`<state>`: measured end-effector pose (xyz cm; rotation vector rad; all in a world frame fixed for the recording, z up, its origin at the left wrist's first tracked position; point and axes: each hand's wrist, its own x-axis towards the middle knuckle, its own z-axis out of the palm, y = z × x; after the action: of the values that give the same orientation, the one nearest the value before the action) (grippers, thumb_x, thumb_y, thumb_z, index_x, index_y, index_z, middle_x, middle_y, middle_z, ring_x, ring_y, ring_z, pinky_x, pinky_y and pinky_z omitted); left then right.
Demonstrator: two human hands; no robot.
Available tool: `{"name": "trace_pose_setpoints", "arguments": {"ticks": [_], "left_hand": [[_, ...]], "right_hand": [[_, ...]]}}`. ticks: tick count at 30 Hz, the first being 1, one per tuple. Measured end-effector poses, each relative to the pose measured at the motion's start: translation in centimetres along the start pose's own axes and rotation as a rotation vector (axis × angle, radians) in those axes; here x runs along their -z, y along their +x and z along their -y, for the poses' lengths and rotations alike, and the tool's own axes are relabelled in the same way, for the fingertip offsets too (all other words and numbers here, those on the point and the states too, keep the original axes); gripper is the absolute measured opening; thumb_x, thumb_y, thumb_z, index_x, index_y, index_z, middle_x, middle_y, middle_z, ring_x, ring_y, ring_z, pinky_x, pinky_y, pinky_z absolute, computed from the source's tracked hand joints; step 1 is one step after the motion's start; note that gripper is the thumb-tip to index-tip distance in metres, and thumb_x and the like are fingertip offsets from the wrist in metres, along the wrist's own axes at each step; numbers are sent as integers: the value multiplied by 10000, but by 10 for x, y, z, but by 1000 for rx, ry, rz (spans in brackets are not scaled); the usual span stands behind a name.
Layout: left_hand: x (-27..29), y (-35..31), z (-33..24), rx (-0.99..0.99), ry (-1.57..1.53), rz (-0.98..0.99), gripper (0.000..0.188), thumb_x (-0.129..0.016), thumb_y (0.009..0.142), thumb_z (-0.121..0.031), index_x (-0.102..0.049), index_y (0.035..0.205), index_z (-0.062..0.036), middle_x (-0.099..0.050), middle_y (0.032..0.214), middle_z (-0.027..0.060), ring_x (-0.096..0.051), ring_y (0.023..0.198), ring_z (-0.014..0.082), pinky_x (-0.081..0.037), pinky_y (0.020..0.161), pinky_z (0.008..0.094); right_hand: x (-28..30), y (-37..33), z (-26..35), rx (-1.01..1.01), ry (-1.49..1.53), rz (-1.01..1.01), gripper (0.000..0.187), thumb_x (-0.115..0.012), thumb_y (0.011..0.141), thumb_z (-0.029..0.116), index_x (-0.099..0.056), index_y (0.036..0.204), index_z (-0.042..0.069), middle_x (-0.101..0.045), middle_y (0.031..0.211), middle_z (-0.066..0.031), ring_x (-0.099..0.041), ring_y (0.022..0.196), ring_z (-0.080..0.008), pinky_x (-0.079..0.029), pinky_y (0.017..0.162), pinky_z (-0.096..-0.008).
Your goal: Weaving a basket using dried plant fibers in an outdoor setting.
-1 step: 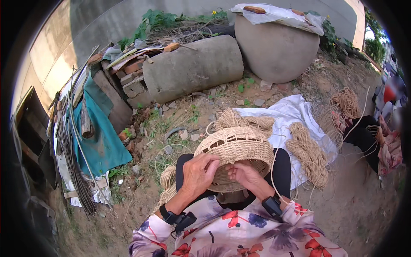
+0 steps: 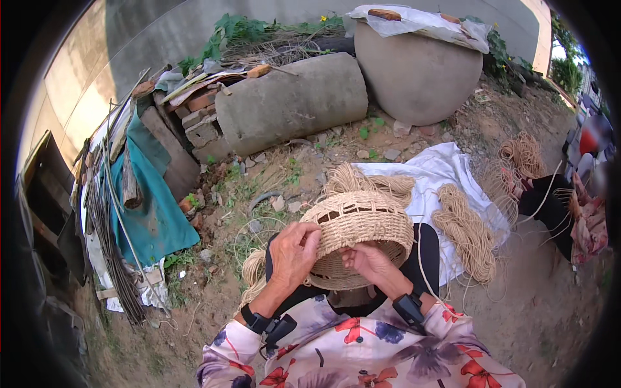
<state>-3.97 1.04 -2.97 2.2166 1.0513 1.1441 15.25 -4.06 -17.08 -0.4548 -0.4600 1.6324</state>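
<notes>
A pale woven straw basket (image 2: 372,223) lies tilted on my lap, its opening facing me and an openwork band running round its far side. My left hand (image 2: 292,253) is closed on the left part of its rim, thumb uppermost. Inside the opening, the bent fingers of my right hand (image 2: 370,260) pinch at the near rim; their tips are partly hidden and any strand between them is too small to make out. A loose cord (image 2: 422,265) hangs down past the basket's right side toward my right wrist.
Bundles of straw cord (image 2: 462,226) lie on a white cloth (image 2: 424,167) at right, with another bundle (image 2: 369,183) beyond the basket. Another person's dark-sleeved arm (image 2: 550,207) is at far right, beside tangled cord. A concrete cylinder (image 2: 294,103), large clay pot (image 2: 420,74) and teal sheet (image 2: 152,194) stand behind.
My left hand has shifted slightly left and down along the basket, its fingers curling more. The basket has turned a little. At far right, the other person's long strand has dropped lower.
</notes>
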Motion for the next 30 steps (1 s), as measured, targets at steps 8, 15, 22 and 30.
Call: {"name": "trace_pose_setpoints", "arguments": {"ticks": [8, 15, 22, 30], "left_hand": [[-27, 68, 46, 231, 217, 108, 383, -654, 896, -416, -760, 954, -52, -619, 856, 131, -603, 833, 283, -472, 768, 404], [-46, 76, 27, 232, -23, 156, 355, -697, 853, -383, -739, 997, -62, -653, 880, 101, -638, 855, 247, -503, 780, 396], [-40, 42, 17, 248, -162, 16, 276, -715, 861, -231, -617, 1029, -36, -618, 950, 83, -602, 796, 184, -513, 734, 315], [-28, 10, -32, -410, 181, -36, 214, -749, 763, -110, -656, 954, -87, -614, 951, 63, -550, 910, 262, -398, 824, 388]], "right_hand": [[-14, 39, 17, 293, 204, 36, 564, -700, 891, 391, -543, 1322, 63, -622, 1300, -71, -570, 1206, -236, -456, 1056, -437], [-25, 29, 32, 268, 391, 56, 553, -698, 892, 371, -543, 1318, 55, -602, 1328, -95, -550, 1233, -259, -431, 1088, -449], [-24, 6, 23, 191, 356, 122, 575, -695, 885, 395, -547, 1332, 65, -588, 1354, -94, -541, 1248, -261, -408, 1106, -453], [-14, -18, 5, 107, 369, 175, 613, -725, 872, 363, -504, 1368, 78, -572, 1368, -71, -521, 1266, -228, -413, 1093, -434]]}}
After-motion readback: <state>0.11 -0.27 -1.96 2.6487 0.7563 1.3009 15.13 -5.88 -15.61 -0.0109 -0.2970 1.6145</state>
